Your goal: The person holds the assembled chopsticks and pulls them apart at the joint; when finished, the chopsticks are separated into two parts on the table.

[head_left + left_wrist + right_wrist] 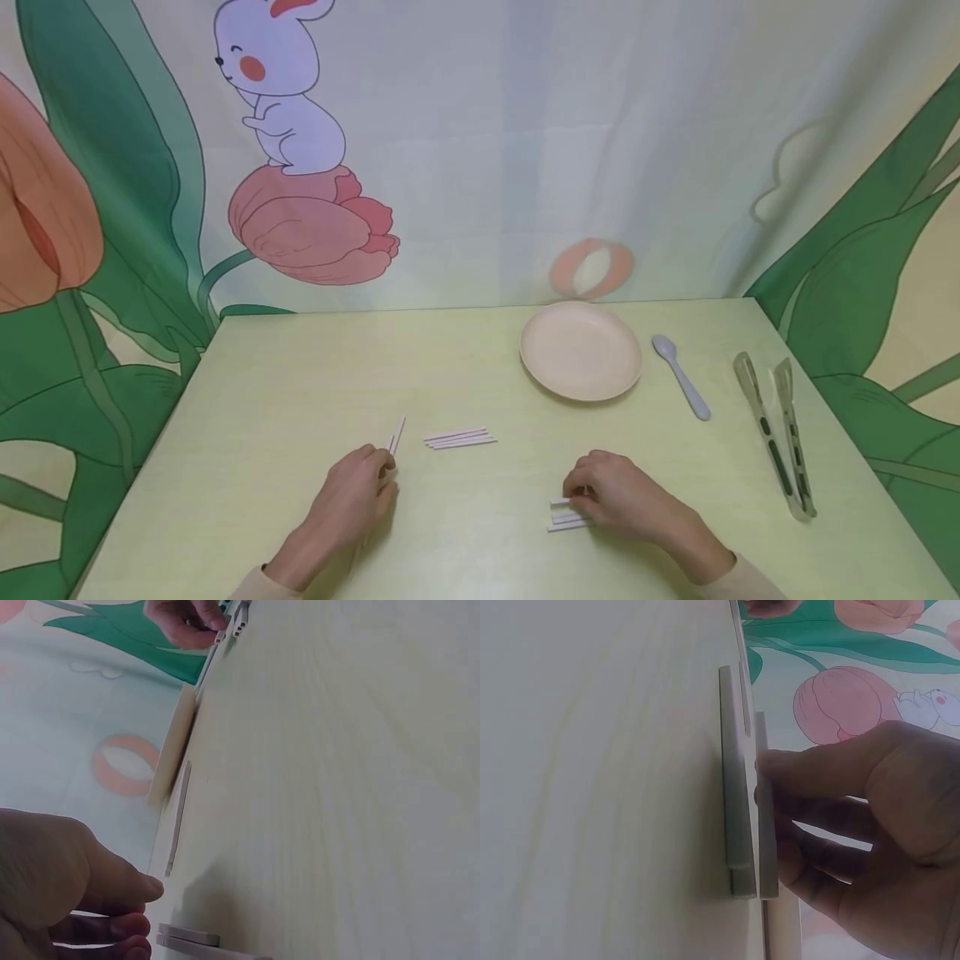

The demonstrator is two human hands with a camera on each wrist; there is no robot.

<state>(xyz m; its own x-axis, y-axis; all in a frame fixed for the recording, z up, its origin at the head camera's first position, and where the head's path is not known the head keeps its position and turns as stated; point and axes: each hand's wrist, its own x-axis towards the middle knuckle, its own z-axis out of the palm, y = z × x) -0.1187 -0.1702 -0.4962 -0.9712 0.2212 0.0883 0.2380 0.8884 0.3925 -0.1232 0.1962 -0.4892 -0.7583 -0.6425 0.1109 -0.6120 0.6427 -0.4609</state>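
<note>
Fingers (pixel 810 769) of the right hand (pixel 618 496) are pinched on a stick (pixel 767 847). The left hand's (pixel 352 492) are held slightly parted beside two sticks (pixel 189 934).

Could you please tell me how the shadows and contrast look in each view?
Head view: soft shadows near the left hand and right hand; left wrist view: a blurry-edged shadow on the table; right wrist view: that hand dark against the paler backdrop.
</note>
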